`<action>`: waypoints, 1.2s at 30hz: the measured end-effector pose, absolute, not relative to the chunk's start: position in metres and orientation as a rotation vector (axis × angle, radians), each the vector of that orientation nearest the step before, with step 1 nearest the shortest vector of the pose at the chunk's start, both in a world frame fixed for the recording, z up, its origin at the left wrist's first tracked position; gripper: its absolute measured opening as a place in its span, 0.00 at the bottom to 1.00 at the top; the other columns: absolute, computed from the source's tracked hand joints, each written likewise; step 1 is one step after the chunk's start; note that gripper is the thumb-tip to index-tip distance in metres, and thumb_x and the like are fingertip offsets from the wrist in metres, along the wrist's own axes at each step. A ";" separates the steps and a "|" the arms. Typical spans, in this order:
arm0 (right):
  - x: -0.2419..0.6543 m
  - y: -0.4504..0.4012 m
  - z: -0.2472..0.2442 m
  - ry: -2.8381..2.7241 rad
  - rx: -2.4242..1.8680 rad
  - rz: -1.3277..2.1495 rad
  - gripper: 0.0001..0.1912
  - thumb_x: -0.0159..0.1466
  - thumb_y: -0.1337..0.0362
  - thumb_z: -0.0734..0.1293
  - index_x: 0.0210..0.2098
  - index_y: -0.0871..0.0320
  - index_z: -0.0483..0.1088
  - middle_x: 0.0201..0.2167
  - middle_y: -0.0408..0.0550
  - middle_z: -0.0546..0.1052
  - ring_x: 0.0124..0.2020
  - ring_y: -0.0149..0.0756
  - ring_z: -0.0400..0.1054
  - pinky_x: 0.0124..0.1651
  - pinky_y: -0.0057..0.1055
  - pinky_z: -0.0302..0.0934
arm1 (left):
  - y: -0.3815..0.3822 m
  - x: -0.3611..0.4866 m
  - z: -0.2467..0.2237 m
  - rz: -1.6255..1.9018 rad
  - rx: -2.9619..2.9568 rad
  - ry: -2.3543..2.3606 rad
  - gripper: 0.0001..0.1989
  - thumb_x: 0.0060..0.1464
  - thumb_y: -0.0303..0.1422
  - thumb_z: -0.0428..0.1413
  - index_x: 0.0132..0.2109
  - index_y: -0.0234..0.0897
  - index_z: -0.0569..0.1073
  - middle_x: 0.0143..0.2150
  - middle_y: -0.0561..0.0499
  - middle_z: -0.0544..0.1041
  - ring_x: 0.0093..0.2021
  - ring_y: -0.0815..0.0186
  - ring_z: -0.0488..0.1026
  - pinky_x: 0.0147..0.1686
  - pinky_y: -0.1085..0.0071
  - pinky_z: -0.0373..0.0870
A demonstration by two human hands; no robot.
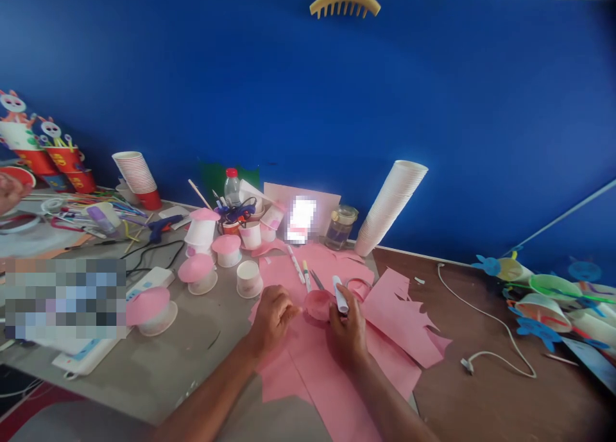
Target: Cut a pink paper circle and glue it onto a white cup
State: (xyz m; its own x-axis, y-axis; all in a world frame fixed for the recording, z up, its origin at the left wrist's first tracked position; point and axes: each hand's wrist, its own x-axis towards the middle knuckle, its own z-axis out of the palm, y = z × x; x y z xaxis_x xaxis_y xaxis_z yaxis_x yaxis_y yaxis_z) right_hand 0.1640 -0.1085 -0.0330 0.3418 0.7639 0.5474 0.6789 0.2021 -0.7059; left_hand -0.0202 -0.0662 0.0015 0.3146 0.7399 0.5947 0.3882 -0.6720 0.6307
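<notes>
The right hand (347, 326) pinches a white glue stick (340, 296), its long axis tilted upward, just right of a round pink paper piece (317, 304); the curled left hand (272, 320) lies just left of that piece.

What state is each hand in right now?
Left hand: loosely closed, nothing visibly held.
Right hand: closed, holding a white tube, possibly a glue stick.
</notes>
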 end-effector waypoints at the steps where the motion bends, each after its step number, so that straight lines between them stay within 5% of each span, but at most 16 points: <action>1: 0.164 -0.108 -0.033 -1.375 -1.508 0.098 0.19 0.63 0.64 0.60 0.54 0.58 0.64 0.44 0.55 0.75 0.42 0.43 0.68 0.39 0.39 0.65 | -0.066 -0.020 0.002 1.317 2.182 0.996 0.20 0.59 0.43 0.49 0.22 0.39 0.58 0.24 0.53 0.63 0.28 0.66 0.61 0.33 0.68 0.59; 7: 0.162 -0.107 -0.037 -1.375 -1.516 0.147 0.19 0.64 0.62 0.60 0.54 0.57 0.64 0.46 0.56 0.74 0.44 0.43 0.69 0.40 0.39 0.66 | -0.072 -0.019 0.014 1.290 1.675 0.886 0.17 0.58 0.44 0.48 0.26 0.38 0.60 0.27 0.54 0.62 0.29 0.67 0.61 0.31 0.71 0.59; 12: 0.167 -0.105 -0.044 -1.385 -1.487 0.082 0.20 0.63 0.62 0.60 0.54 0.58 0.65 0.47 0.57 0.74 0.44 0.43 0.70 0.38 0.38 0.67 | -0.082 -0.015 0.030 1.072 1.370 0.656 0.15 0.62 0.39 0.44 0.30 0.36 0.65 0.30 0.52 0.65 0.37 0.65 0.67 0.40 0.69 0.62; 19: 0.172 -0.106 -0.044 -1.389 -1.476 0.024 0.20 0.63 0.61 0.60 0.54 0.59 0.64 0.46 0.58 0.75 0.41 0.42 0.71 0.33 0.33 0.67 | -0.084 -0.013 0.037 0.951 1.268 0.617 0.07 0.57 0.34 0.52 0.34 0.36 0.68 0.30 0.52 0.69 0.36 0.66 0.67 0.40 0.70 0.61; 27: 0.173 -0.102 -0.041 -1.384 -1.499 0.023 0.18 0.62 0.63 0.60 0.51 0.59 0.66 0.45 0.57 0.76 0.44 0.44 0.71 0.43 0.41 0.67 | -0.082 -0.012 0.027 0.987 1.117 0.532 0.20 0.55 0.46 0.54 0.24 0.37 0.63 0.18 0.59 0.58 0.22 0.71 0.58 0.37 0.67 0.64; 33: 0.168 -0.104 -0.039 -1.385 -1.457 0.060 0.19 0.63 0.61 0.59 0.52 0.60 0.66 0.46 0.59 0.75 0.47 0.49 0.71 0.44 0.44 0.68 | -0.128 0.000 0.076 0.840 0.953 0.266 0.26 0.53 0.54 0.50 0.21 0.38 0.63 0.15 0.58 0.54 0.18 0.72 0.52 0.32 0.64 0.65; 36: 0.165 -0.105 -0.037 -1.389 -1.463 0.071 0.19 0.63 0.61 0.59 0.52 0.61 0.66 0.45 0.60 0.75 0.43 0.48 0.72 0.40 0.42 0.68 | -0.157 0.011 0.105 0.746 1.065 0.296 0.31 0.51 0.62 0.38 0.19 0.44 0.64 0.15 0.52 0.56 0.20 0.64 0.58 0.27 0.62 0.61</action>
